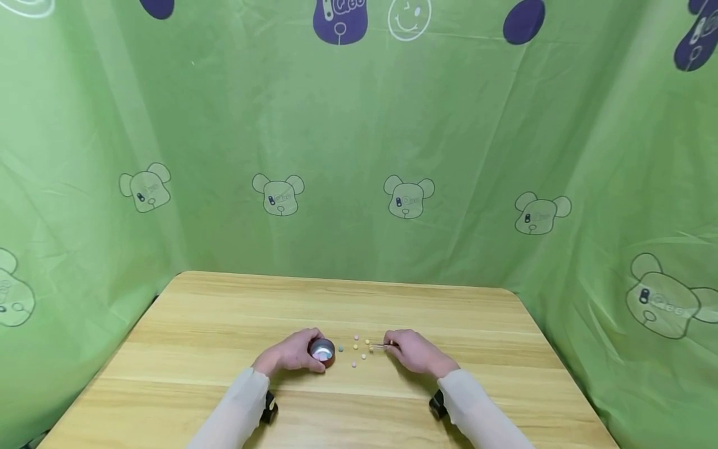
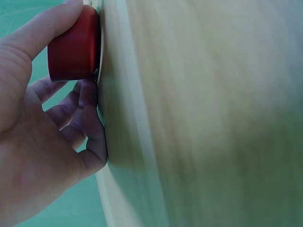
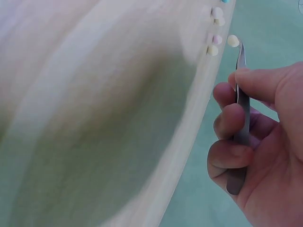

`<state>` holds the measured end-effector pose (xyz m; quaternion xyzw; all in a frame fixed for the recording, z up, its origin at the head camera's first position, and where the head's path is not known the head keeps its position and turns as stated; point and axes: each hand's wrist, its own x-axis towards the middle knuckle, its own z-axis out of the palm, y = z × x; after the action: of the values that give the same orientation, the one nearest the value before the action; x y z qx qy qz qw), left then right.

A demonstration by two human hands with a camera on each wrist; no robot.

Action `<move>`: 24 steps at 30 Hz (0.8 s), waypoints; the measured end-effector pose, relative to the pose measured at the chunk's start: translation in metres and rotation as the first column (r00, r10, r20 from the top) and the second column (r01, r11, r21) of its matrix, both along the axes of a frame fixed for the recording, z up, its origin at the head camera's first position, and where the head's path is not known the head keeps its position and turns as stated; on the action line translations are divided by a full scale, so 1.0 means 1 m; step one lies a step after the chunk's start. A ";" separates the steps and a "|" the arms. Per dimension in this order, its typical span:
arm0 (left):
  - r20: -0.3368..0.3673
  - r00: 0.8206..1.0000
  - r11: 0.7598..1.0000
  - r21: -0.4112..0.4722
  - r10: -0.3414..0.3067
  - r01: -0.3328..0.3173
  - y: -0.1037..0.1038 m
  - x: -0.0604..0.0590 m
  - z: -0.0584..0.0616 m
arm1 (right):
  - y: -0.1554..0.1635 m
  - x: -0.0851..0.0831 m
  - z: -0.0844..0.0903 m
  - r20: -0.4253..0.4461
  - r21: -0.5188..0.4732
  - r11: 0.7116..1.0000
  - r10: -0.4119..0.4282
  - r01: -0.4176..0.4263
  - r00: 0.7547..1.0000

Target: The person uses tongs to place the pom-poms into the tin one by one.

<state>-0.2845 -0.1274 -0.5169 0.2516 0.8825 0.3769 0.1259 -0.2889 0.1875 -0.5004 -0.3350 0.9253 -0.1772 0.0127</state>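
Note:
My left hand (image 1: 294,352) grips a small round red tin (image 2: 73,45) that stands upright on the table. The tin's silvery inside (image 1: 322,353) shows from above, with a few pale pieces at the bottom. In my right hand (image 1: 416,352) is a pair of metal tweezers (image 3: 241,113), pinched between thumb and fingers. A pale yellow bead (image 3: 233,41) sits at the tweezers' bent tips, apart from the table in the right wrist view. Several pastel beads, among them a blue one (image 1: 340,349) and a pink one (image 1: 354,365), lie scattered between the two hands.
The wooden table (image 1: 224,312) has rounded far corners. A green curtain (image 1: 336,125) with printed bear heads hangs behind it and along both sides. Dark wrist cameras are strapped under both sleeves (image 1: 477,405).

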 end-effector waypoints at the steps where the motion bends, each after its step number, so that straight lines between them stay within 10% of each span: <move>1: 0.000 1.000 1.000 0.000 0.000 0.000 0.000 0.000 0.000 | -0.001 0.000 0.000 0.000 -0.002 1.000 0.000 0.000 1.000; 24: -0.001 1.000 1.000 -0.010 0.003 -0.003 -0.001 0.000 0.000 | -0.022 -0.005 0.011 -0.029 -0.006 0.999 0.046 -0.046 0.999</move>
<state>-0.2850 -0.1286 -0.5171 0.2498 0.8848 0.3726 0.1264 -0.2939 0.1651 -0.4892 -0.3587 0.9169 -0.1752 0.0024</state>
